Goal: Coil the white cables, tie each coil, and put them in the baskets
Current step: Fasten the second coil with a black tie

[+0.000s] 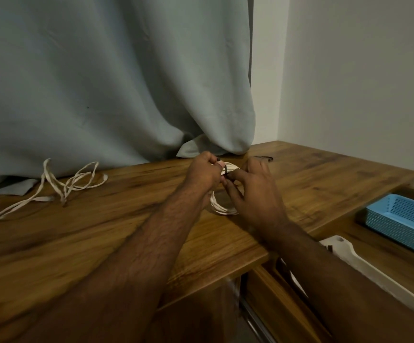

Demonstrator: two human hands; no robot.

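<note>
The fingers of the left hand are curled tight around the far part of a coiled white cable, with the thumb pressed over the strands. The right hand meets it from the 3 o'clock side: its thumb and forefinger pinch a thin black tie that wraps the coil's top, while its other fingers spread loosely over the loop. The coil stands tilted between the two hands, its lower arc touching the wooden table just below the knuckles. It sits a little right of the picture's centre.

At 9 o'clock from the hands, well apart, a second white cable lies loose and tangled on the table, one long loop trailing toward the left edge. At 12 o'clock, behind the hands, a pale grey-green curtain hangs down and bunches on the tabletop. A second thin black tie lies on the wood at about 1 o'clock, near the right hand. At 4 o'clock, beyond the table's right edge and on a lower surface, sits a blue basket with perforated walls. Nearer, at 5 o'clock, part of a white basket shows behind the right forearm. Whether anything lies in either basket cannot be told.
</note>
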